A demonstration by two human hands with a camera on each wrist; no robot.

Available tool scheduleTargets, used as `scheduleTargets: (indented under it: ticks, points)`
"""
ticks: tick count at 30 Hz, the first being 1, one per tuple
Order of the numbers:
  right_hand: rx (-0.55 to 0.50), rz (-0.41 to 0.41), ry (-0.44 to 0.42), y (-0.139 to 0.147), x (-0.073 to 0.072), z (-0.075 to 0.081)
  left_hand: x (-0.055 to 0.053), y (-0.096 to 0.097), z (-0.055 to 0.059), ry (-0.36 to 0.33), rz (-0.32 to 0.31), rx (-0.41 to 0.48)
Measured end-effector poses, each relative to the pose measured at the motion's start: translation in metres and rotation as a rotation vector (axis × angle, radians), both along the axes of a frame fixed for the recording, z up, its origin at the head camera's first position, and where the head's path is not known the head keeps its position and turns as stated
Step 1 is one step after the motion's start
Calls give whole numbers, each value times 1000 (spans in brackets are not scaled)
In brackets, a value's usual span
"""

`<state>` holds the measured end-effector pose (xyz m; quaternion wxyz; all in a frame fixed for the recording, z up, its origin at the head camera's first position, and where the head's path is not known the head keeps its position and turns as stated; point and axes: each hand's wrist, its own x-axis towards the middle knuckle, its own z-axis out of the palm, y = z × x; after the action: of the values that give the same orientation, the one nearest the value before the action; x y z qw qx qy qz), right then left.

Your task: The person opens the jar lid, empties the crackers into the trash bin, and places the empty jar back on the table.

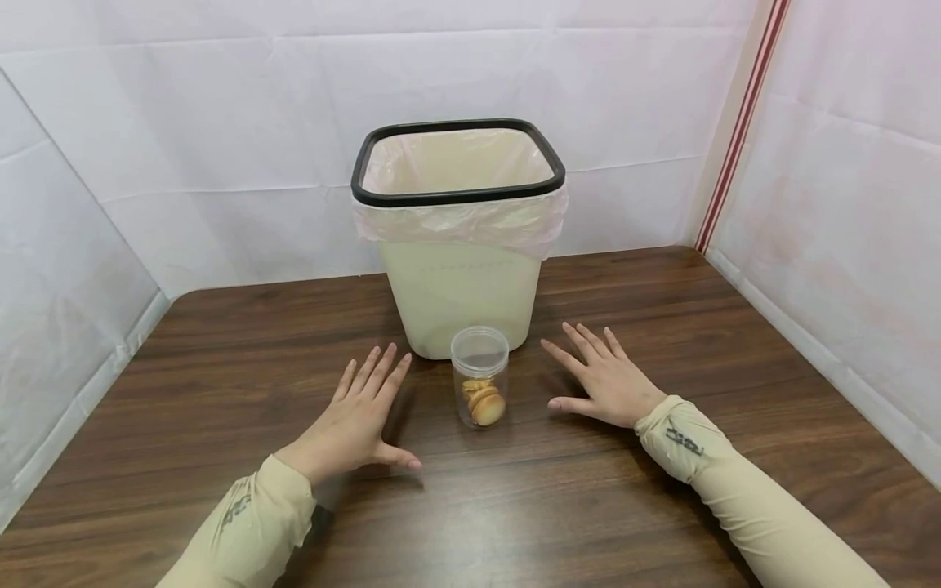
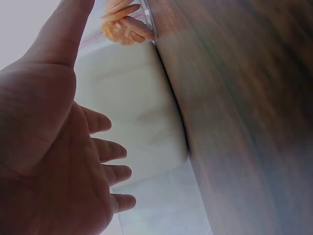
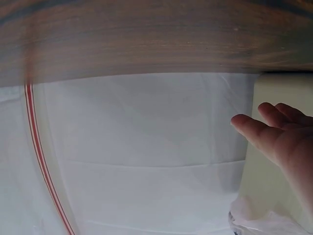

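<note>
A clear plastic jar (image 1: 479, 363) without a lid stands upright on the table, with several round golden cookies (image 1: 485, 403) at its bottom. To its left my left hand (image 1: 356, 425) is spread with straight fingers and holds nothing; its thumb points toward the jar. On the other side my right hand (image 1: 606, 380) is spread too, its fingers apart from the jar. The left wrist view shows the left palm (image 2: 54, 161) bare, with some cookies (image 2: 124, 24) at the top edge. In the right wrist view, the right fingers (image 3: 259, 132) stretch out in front of the bin.
Right behind the jar stands a cream trash bin (image 1: 463, 294) with a black rim (image 1: 459, 198) and a pinkish plastic liner (image 1: 470, 222) folded over its edge. The dark wooden table (image 1: 485, 523) is bounded by white sheeting (image 1: 220, 122) at the back and sides.
</note>
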<state>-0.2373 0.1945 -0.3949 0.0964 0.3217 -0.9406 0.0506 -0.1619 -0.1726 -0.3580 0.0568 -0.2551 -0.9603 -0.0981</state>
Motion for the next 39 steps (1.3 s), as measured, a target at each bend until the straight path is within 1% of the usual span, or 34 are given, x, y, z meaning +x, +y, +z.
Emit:
scheduleTargets:
  ticks: [7, 11, 15, 20, 27, 31, 34, 39]
  points:
    - [-9, -4, -10, 1, 0, -1, -4, 3, 3, 12, -14, 17]
    - [-10, -6, -21, 1, 0, -1, -5, 4, 4, 65, -48, 39]
    - [-4, -4, -19, 1, 0, 0, -6, 6, 6, 131, -92, 98]
    - [1, 18, -6, 1, -1, 2, -6, 8, 7, 173, -117, 157]
    - [-3, 63, 19, 0, -2, 6, -4, 11, 8, 192, -136, 181]
    - [-16, 84, 50, -1, -3, 6, -3, 12, 9, 202, -138, 192]
    - [-21, 101, 72, -2, -3, 5, -3, 13, 9, 196, -122, 216]
    - [-25, 116, 94, -3, -2, 5, -1, 16, 10, 162, -103, 274]
